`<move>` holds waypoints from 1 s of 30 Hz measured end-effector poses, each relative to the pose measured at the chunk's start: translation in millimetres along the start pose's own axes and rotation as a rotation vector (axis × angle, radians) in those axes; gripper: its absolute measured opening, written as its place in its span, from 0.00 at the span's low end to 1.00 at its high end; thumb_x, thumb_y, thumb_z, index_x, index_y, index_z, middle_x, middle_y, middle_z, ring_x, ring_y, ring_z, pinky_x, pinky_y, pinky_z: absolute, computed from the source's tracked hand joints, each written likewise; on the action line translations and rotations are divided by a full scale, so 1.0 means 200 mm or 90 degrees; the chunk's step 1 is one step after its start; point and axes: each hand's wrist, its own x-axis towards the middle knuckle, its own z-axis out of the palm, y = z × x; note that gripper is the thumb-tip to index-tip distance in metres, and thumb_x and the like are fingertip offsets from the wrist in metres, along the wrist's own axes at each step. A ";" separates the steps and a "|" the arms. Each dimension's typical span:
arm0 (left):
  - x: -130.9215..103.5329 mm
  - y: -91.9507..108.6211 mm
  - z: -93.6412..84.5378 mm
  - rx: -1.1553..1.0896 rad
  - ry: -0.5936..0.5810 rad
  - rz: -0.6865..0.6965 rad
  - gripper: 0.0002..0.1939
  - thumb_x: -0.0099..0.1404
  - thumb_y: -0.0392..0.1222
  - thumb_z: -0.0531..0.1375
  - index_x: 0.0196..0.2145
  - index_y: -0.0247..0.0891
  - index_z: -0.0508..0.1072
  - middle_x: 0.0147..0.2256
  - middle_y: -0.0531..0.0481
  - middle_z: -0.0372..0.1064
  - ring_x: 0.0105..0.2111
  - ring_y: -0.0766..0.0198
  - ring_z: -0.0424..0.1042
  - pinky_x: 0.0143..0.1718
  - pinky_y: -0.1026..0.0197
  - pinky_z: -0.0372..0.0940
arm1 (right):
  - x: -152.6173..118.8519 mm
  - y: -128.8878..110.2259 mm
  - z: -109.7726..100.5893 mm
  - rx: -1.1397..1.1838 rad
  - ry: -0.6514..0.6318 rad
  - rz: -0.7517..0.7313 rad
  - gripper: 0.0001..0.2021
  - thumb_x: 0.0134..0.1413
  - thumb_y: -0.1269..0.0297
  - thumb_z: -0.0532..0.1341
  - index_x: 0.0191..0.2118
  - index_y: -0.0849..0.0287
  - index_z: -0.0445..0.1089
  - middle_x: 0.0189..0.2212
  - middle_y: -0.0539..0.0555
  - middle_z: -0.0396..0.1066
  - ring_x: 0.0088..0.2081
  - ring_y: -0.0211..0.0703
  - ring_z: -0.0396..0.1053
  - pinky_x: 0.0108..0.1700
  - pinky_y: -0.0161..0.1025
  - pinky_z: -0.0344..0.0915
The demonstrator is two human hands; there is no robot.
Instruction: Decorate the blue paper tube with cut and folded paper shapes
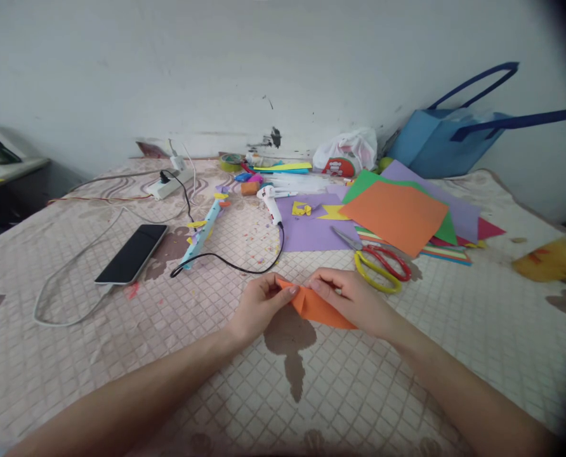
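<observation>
An orange sheet of paper, partly folded with a raised crease, is held just above the tablecloth. My left hand pinches its left end between thumb and fingers. On the upper edge, my right hand grips the paper, thumb and fingertips close to the crease; part of the sheet passes under that hand. Scissors with one red and one yellow handle lie open-bladed just beyond my right hand. Behind my hands rests a purple sheet with yellow paper scraps on it.
A white glue gun trails a black cord near a light-blue strip with paper bits. A phone on a cable lies left. Coloured sheets are piled right, before a blue bag. A power strip sits at the back left.
</observation>
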 end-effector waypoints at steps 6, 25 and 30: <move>0.00 0.00 0.00 0.015 -0.016 0.022 0.13 0.56 0.48 0.64 0.28 0.34 0.71 0.27 0.50 0.71 0.27 0.68 0.68 0.30 0.66 0.62 | 0.00 -0.01 0.02 0.006 0.007 -0.016 0.08 0.59 0.63 0.56 0.32 0.58 0.69 0.28 0.49 0.71 0.30 0.37 0.66 0.31 0.34 0.61; 0.01 0.00 -0.01 -0.036 -0.010 0.015 0.13 0.54 0.46 0.66 0.28 0.33 0.70 0.27 0.51 0.70 0.28 0.69 0.68 0.33 0.66 0.62 | 0.00 -0.02 0.03 -0.005 0.024 -0.020 0.07 0.57 0.69 0.55 0.29 0.59 0.67 0.25 0.47 0.68 0.28 0.35 0.63 0.30 0.33 0.58; 0.01 0.00 -0.01 -0.029 -0.010 0.023 0.13 0.54 0.46 0.66 0.28 0.33 0.70 0.27 0.51 0.70 0.28 0.69 0.67 0.33 0.66 0.61 | 0.00 -0.02 0.03 0.000 0.029 -0.016 0.07 0.57 0.70 0.56 0.28 0.59 0.67 0.25 0.47 0.68 0.28 0.35 0.64 0.30 0.33 0.59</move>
